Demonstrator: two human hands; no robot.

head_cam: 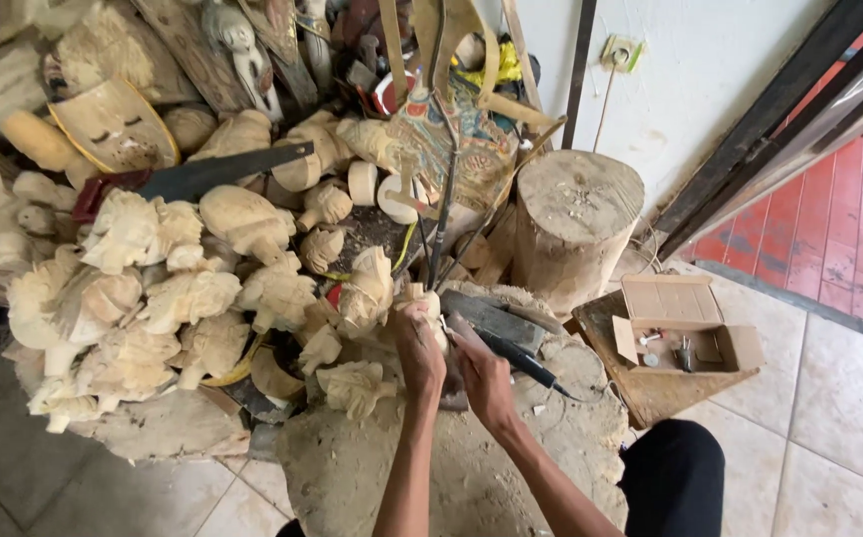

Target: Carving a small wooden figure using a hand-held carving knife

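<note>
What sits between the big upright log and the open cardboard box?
In the head view, nothing stands between the log and the box: only a short stretch of the wooden board under the box, with bare floor behind it.

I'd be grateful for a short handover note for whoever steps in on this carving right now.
Left hand: gripping a small pale wooden carving on the dusty work block.
Right hand: holding a dark rotary tool, its working end hidden by the hands.
Nearby: pile of rough carved heads left, log stump behind, open cardboard box right.
Done: piece roughly shaped. Left: progress on detail cannot be judged.
</note>
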